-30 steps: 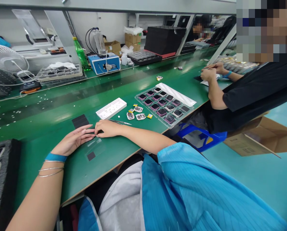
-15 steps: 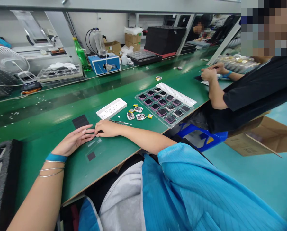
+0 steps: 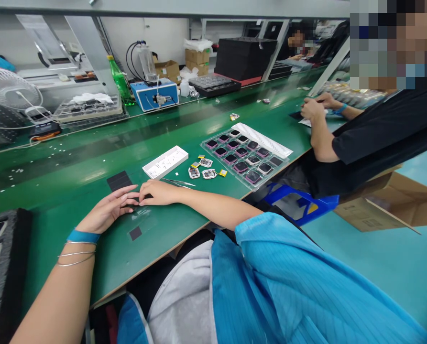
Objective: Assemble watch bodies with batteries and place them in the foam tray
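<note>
My left hand (image 3: 109, 208) and my right hand (image 3: 159, 192) lie close together on the green bench mat (image 3: 66, 191), fingertips nearly meeting. Under my right fingers sits a small dark piece (image 3: 148, 196), partly hidden. Below the hands lies a clear film sheet (image 3: 141, 215) with a black square (image 3: 135, 233). A black pad sheet (image 3: 119, 180) is just beyond my left fingers. Steel tweezers (image 3: 177, 182) lie beside my right hand. Nearby are small electronic modules (image 3: 205, 162) and a white tray (image 3: 165, 162).
A clear blister tray of dark parts (image 3: 245, 157) stands to the right. A co-worker's hands (image 3: 313, 107) work farther along the bench. A black foam tray (image 3: 1, 263) sits at lower left. The bench's front edge (image 3: 163, 248) runs below my arms.
My right hand has shifted slightly left, closer to my left hand. The head view has moved slightly; the tweezers and film sheet stay in place.
</note>
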The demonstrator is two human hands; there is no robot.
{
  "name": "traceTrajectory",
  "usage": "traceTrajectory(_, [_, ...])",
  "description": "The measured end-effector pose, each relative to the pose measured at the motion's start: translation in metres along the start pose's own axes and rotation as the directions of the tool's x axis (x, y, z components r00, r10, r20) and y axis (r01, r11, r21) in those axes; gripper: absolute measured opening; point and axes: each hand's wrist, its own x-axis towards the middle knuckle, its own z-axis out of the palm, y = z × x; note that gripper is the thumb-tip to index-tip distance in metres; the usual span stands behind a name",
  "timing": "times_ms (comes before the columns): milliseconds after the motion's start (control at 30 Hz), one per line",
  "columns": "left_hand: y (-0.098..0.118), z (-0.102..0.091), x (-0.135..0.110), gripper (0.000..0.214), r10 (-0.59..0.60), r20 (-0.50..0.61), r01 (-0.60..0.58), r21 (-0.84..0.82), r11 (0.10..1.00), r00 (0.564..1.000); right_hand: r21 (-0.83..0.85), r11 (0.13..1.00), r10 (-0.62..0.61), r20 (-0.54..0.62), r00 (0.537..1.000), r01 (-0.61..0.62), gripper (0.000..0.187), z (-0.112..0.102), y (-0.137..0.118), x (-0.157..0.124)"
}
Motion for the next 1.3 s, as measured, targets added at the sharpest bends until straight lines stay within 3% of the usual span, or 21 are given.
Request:
traceTrajectory(467, [0.003, 0.015, -0.001, 0.074, 0.197, -0.099, -0.172, 0.216, 0.961, 0.975, 0.047, 0.994, 0.103, -0.154, 0.983, -0.097, 0.014, 0.002, -0.002, 0.001])
traceTrajectory(667, [0.003, 0.016, -0.003, 0.071, 0.252, -0.132, -0.231, 0.156, 0.960, 0.959, 0.188, 0.978, 0.130, -0.217, 0.968, -0.089, 0.022, -0.001, -0.006, 0.003])
traceTrajectory(833, [0.002, 0.013, -0.002, 0.062, 0.249, -0.131, -0.246, 0.039, 0.968, 0.960, 0.323, 0.933, 0.250, -0.258, 0.933, -0.161, 0.022, -0.003, -0.007, 0.005])
traceTrajectory(1000, [0.000, 0.009, -0.001, 0.054, 0.249, -0.115, -0.253, -0.020, 0.967, 0.962, 0.453, 0.860, 0.366, -0.224, 0.903, -0.235, 0.020, -0.004, -0.008, 0.005])
traceTrajectory(1300, [-0.004, 0.007, 0.000, 0.052, 0.244, -0.072, -0.248, -0.042, 0.968, 0.967, 0.600, 0.763, 0.419, -0.174, 0.891, -0.242, 0.017, -0.003, -0.006, 0.007])
